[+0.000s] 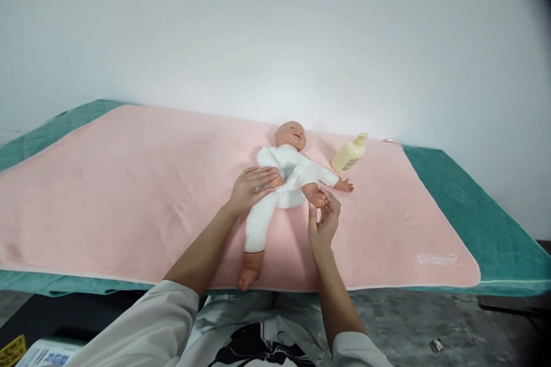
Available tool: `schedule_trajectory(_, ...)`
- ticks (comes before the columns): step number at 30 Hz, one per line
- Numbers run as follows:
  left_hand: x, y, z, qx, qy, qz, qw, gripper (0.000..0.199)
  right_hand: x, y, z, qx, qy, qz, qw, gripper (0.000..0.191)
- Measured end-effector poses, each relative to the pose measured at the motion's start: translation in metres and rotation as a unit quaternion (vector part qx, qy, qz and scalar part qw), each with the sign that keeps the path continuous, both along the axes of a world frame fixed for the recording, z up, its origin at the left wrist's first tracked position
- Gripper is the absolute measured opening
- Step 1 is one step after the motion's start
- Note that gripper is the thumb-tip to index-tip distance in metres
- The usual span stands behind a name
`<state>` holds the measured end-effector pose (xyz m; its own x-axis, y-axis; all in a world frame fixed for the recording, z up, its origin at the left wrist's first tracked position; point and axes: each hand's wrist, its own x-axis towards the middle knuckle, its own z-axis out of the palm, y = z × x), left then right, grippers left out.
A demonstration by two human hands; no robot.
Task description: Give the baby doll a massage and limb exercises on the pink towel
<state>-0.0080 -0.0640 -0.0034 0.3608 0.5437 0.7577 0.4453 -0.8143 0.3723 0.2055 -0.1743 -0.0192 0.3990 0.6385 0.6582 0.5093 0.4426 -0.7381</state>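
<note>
We steady the doll [287,180] flat-palmed with our left hand [252,186] while our right hand [323,219] fingers pinch its raised foot [317,197] gently, without twisting.

A pale yellow plastic pump bottle [349,154] lies tilted on a large pink towel [129,195]. Beneath the towel, a green quilted cover [473,206] shows at both ends. A white wall [275,28] rises behind the towel.

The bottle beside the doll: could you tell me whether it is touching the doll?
Apart. The head view shows bare pink towel between the bottle and the doll.
</note>
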Motion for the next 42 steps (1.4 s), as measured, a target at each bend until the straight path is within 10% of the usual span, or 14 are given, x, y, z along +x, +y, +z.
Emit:
schedule_trajectory(11,-0.001,-0.004,0.0,-0.088,-0.17,0.041,0.981,0.034,0.002,-0.016,0.003,-0.005,0.002,0.008,1.0,0.046)
schedule_trajectory(25,-0.005,-0.005,0.015,-0.233,-0.414,0.12,0.872,0.038,0.007,-0.07,-0.011,-0.058,-0.008,-0.01,0.998,0.049)
schedule_trajectory(36,-0.025,0.019,0.0,-0.343,-0.57,0.167,0.728,0.038,0.017,-0.108,-0.035,-0.079,-0.078,0.007,0.994,0.044)
schedule_trajectory(42,-0.031,0.023,-0.01,-0.374,-0.552,0.17,0.725,0.04,0.018,-0.13,-0.045,-0.08,-0.123,0.011,0.989,0.041)
